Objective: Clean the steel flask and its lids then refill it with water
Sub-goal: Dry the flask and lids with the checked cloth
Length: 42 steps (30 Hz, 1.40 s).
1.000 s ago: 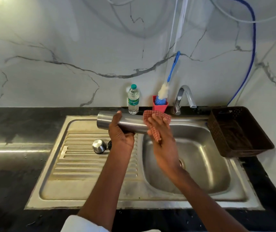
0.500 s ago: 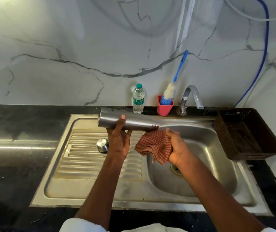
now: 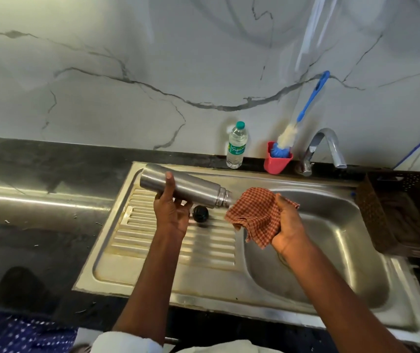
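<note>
My left hand (image 3: 172, 212) grips the steel flask (image 3: 193, 188) on its side above the ribbed drainboard (image 3: 203, 248), its open threaded neck pointing right. Just right of the neck, my right hand (image 3: 289, 225) holds a red checked cloth (image 3: 254, 212) over the edge of the sink basin (image 3: 331, 250). The cloth's edge is right at the flask's mouth. A black inner lid (image 3: 200, 213) lies on the drainboard under the flask. The steel cap is hidden behind my left hand.
At the back stand a small plastic water bottle (image 3: 236, 146), a red cup (image 3: 277, 159) with a blue-handled bottle brush (image 3: 305, 108), and the tap (image 3: 323, 146). A brown plastic basket (image 3: 402, 212) sits at the sink's right. Black countertop (image 3: 38, 212) lies to the left.
My right hand has drawn the cloth off the flask body, rightward past the neck. The flask's bare neck now shows. The camera has swung, uncovering the black lid and hiding the steel cap.
</note>
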{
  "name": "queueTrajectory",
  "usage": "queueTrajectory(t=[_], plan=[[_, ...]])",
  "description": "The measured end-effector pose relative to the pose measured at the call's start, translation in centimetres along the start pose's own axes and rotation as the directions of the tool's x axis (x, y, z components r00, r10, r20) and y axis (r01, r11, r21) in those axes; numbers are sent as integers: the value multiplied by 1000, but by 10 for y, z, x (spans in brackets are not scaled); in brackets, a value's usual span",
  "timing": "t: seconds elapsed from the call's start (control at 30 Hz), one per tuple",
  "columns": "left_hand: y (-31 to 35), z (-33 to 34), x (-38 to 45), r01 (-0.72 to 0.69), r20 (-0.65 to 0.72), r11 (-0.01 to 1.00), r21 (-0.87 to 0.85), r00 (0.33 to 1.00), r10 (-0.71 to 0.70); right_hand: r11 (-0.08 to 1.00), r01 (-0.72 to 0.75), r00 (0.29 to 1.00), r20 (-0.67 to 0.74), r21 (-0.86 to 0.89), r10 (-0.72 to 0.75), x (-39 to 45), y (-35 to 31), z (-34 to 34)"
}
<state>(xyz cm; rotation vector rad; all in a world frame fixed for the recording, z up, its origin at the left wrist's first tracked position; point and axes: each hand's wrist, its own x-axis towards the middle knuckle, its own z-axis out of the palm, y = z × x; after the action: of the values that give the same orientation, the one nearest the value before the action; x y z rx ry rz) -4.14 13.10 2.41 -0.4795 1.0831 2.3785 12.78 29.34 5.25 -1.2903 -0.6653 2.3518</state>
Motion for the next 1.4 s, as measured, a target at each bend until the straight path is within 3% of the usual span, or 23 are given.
queueTrajectory(t=[0.27,0.43,0.53,0.73,0.93,1.03,1.23,1.4], plan=[[24,-13,-8,129,-38,980,-149,990,-136,976,48,997,62,-212,-36,-4,20,19],[45,-27,3,48,-99,993,-107,993,-58,953,39,995,99,-302,-10,-4,36,32],[61,-31,10,133,-134,980,-145,979,-153,942,33,995,96,-333,-1,-3,46,43],[79,-49,24,373,-140,886,-276,896,-421,915,50,994,112,-401,-6,7,71,71],[84,-85,35,539,-166,691,-481,719,-675,914,51,994,107,-403,-8,13,99,96],[87,-91,38,561,-141,629,-538,676,-723,918,43,996,87,-394,-10,17,111,103],[88,-100,48,578,-147,663,-476,691,-708,930,28,999,29,-365,-19,22,126,101],[80,-102,48,574,-139,726,-378,740,-658,944,16,999,-31,-328,-27,26,128,89]])
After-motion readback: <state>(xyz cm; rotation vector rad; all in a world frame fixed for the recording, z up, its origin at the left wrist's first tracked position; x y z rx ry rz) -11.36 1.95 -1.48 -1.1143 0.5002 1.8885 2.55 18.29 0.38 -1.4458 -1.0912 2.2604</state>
